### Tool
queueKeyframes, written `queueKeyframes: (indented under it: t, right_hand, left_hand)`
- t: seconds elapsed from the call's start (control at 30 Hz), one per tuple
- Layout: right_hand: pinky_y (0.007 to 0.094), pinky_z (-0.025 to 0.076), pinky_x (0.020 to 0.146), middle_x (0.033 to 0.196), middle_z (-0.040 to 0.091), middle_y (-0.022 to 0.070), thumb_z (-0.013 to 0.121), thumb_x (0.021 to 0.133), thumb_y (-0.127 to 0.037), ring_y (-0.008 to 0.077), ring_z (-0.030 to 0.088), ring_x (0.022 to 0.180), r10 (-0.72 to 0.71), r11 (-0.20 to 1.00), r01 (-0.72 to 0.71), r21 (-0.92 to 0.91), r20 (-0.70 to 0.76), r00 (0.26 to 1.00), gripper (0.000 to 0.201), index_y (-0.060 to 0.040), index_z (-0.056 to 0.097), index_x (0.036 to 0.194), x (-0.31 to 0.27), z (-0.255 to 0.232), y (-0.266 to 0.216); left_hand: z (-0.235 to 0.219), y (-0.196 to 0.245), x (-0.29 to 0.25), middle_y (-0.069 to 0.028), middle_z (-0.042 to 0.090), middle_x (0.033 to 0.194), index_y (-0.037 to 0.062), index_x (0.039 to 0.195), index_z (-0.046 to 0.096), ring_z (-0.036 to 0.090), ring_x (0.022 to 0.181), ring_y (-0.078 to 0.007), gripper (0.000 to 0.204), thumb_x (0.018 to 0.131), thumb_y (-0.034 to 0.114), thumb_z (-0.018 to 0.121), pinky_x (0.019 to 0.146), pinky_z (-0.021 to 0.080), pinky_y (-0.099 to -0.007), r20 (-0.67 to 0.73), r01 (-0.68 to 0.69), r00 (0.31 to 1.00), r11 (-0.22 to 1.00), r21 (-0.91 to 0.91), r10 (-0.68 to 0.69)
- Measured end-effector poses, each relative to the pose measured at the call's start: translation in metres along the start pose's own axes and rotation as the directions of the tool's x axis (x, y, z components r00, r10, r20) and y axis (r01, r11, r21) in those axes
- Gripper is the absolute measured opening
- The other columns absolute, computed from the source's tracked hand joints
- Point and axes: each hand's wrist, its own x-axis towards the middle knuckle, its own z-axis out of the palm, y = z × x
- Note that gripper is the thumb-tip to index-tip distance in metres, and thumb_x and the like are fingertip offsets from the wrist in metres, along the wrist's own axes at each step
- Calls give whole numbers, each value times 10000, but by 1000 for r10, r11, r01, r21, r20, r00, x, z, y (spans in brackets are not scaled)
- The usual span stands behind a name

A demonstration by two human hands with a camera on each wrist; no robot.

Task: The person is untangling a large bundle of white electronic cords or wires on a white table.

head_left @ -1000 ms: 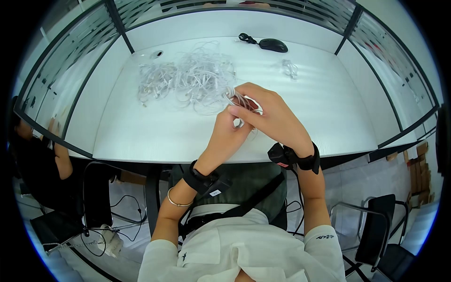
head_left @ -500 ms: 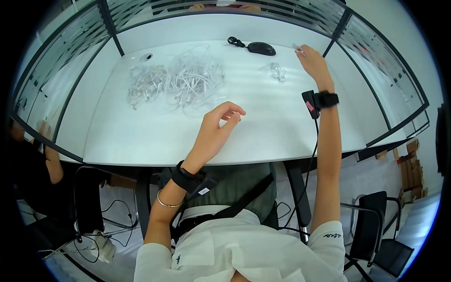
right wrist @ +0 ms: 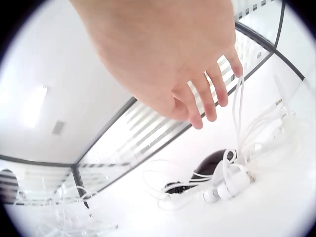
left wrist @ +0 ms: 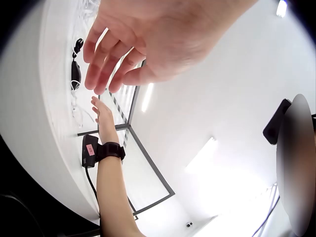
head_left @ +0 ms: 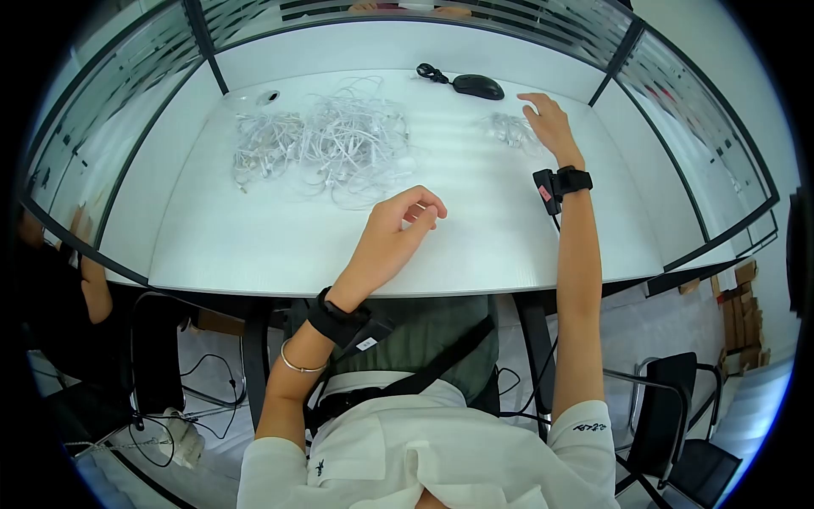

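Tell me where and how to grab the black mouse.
I'd grip the mouse by its rounded body, from above, fingers across its narrower width. It lies flat, lengthwise along the back panel, and its bundled cord sits off the left end, leaving the body uncovered.

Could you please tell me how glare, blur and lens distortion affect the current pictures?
Head view: fisheye distortion bows the desk, corners go dark; left wrist view: the ceiling light glares, and an oval patch at right is blurred; right wrist view: the white cables partly wash out against the bright desk.
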Motion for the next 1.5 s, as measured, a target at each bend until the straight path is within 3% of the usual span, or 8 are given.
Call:
queueKeyframes:
  t: [0.53,0.63,0.77,0.87,1.1,1.33,1.43,1.5]
  right_hand:
    - [343,387,879,919,639,40,669,674,-145,202,572,933,-149,984,166,-69,204,968,345,-131,634,1016,-7,9,-43]
    - [325,445,802,918,639,33,674,705,-150,187,591,913,-227,918,151,366,174,958,318,-105,618,1015,-15,-7,-62]
    - [297,446,836,877,632,30,651,805,-152,151,596,881,-308,839,56,542,386,870,279,-73,572,1060,-25,-27,-113]
    - [272,451,802,841,614,33,611,855,-124,118,581,837,-500,749,237,618,293,815,246,-65,543,1084,-33,-23,-145]
    - [227,439,738,887,573,18,575,897,-122,82,538,801,-498,596,81,799,288,818,267,-72,499,1149,-34,-3,-145]
    - [223,447,673,815,553,1,521,933,-223,67,513,744,-429,593,-83,801,401,809,317,-113,456,1223,-39,-5,-152]
    - [225,464,673,823,558,6,508,940,-243,59,499,720,-398,610,-94,787,406,823,323,-121,452,1233,-41,-10,-153]
    - [217,391,604,735,510,-26,505,944,-240,57,429,665,-347,663,-90,743,412,843,306,-115,464,1220,-44,-12,-157]
  left_hand:
    - [-3,3,0,-41,612,817,11,885,572,556,748,-110,110,887,88,493,716,434,-244,-3,-4,1000,988,-152,3]
    - [-9,-1,5,-25,614,863,34,919,567,568,807,-109,92,871,90,512,723,433,-254,-102,-107,990,986,-126,94]
    - [-26,16,24,-27,593,987,46,1003,544,554,936,-140,160,852,98,556,825,412,-301,-198,-237,947,965,107,255]
    - [-34,15,48,-89,578,1058,45,1106,506,558,978,-201,292,836,128,580,858,420,-342,-177,-273,925,912,305,336]
    - [-45,-12,81,-126,618,953,-42,1052,541,593,912,-186,302,821,153,551,848,439,-312,139,10,990,1000,14,-12]
    - [-56,-10,85,3,546,731,24,1009,590,485,645,-48,190,877,122,494,668,421,-219,151,198,973,965,-172,-172]
    - [-51,-8,80,20,500,687,27,946,593,437,593,-83,186,875,171,500,580,391,-264,40,212,976,977,19,-213]
    - [-48,-17,76,-32,523,681,20,941,570,468,600,-124,205,883,215,549,570,392,-294,-43,10,999,964,265,2]
